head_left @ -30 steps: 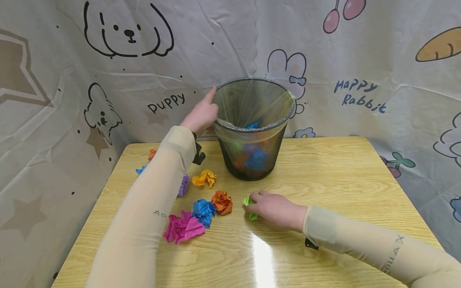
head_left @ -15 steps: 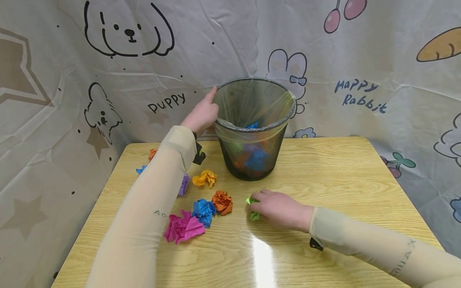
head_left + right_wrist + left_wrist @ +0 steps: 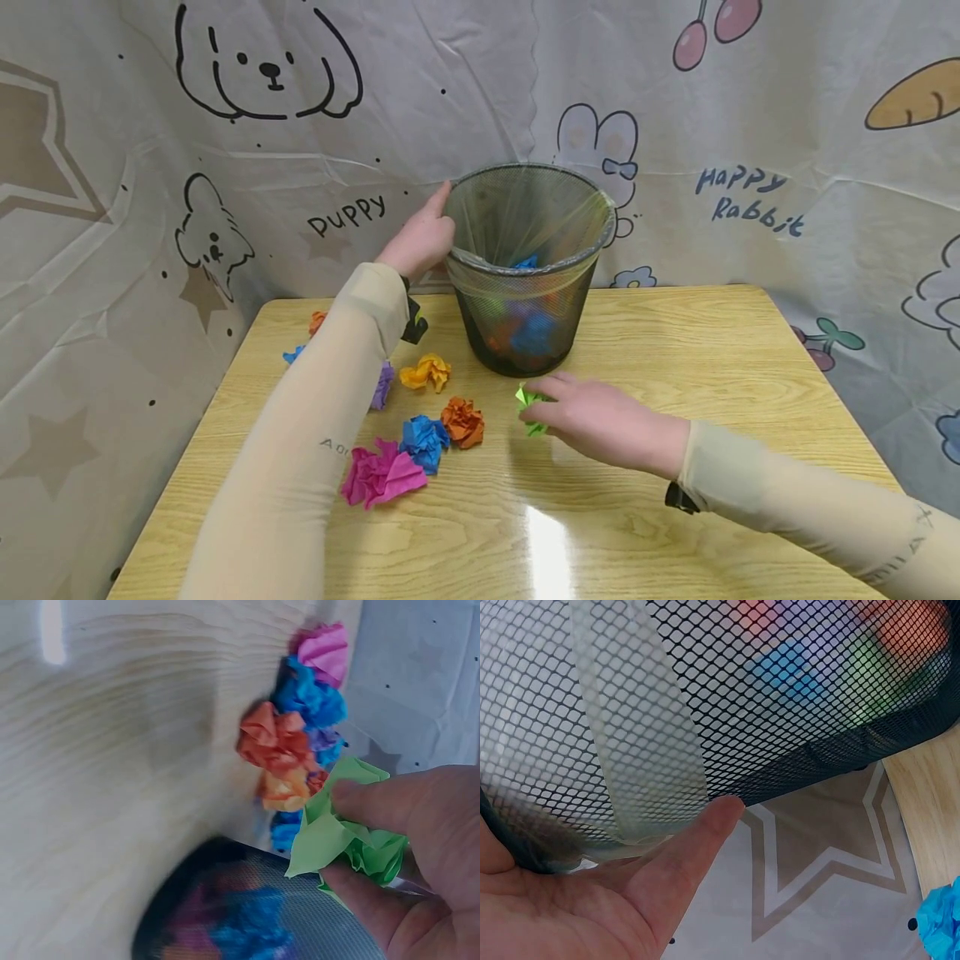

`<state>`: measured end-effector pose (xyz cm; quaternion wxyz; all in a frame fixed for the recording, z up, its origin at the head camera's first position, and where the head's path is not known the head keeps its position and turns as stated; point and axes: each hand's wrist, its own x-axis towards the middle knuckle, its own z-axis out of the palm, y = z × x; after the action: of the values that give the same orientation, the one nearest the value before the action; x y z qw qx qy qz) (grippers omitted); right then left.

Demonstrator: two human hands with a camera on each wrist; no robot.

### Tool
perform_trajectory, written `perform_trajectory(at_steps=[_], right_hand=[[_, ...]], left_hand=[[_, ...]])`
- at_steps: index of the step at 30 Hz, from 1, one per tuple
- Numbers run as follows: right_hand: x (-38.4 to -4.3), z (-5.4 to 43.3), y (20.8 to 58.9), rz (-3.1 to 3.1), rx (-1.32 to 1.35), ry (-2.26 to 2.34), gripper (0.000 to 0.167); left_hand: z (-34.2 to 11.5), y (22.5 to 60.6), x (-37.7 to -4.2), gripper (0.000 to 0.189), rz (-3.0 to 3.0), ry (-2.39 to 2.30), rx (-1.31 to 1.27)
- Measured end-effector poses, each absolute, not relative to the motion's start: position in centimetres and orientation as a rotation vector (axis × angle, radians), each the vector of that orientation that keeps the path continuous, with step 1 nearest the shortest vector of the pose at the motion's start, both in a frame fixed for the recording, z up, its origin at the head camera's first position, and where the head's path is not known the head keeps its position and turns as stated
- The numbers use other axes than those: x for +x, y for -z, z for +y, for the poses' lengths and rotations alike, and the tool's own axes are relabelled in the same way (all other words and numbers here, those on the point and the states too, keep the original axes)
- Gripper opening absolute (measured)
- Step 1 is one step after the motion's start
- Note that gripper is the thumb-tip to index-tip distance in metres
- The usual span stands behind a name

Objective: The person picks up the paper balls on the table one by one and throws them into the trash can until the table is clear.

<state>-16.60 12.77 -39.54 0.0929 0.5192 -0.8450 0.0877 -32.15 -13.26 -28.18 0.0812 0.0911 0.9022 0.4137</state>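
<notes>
At the left side of the black mesh wastebasket (image 3: pixel 517 325), my left hand (image 3: pixel 422 237) rests against the rim, one finger stretched along it. In the left wrist view its straight thumb (image 3: pixel 705 836) lies along the outside of the mesh wall. My right hand (image 3: pixel 592 417) pinches a light green crumpled paper ball (image 3: pixel 341 825) between thumb and fingers, just above the table in front of the basket. A clear plastic liner covers the basket's rim. Blue, orange and other coloured paper balls show through the mesh.
Left of my right hand lie crumpled papers: orange (image 3: pixel 462 422), blue (image 3: pixel 424 443), pink (image 3: pixel 381 473), yellow (image 3: pixel 426 372) and purple (image 3: pixel 382 385). Farther left, others are partly hidden by my left arm. A printed curtain (image 3: pixel 480 92) hangs behind the wooden table (image 3: pixel 675 333).
The green paper ball has come up off the table in my right hand and moved slightly toward the basket. My left hand has stayed at the rim.
</notes>
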Motion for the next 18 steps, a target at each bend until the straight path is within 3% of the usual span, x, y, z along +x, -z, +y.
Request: perform_trajectory(at_steps=[18], right_hand=[[-16.5, 14.7, 33.2, -2.295, 1.556, -0.504, 0.047]], left_hand=[[-13.2, 28.2, -32.0, 0.064, 2.683, -1.257, 0.266]])
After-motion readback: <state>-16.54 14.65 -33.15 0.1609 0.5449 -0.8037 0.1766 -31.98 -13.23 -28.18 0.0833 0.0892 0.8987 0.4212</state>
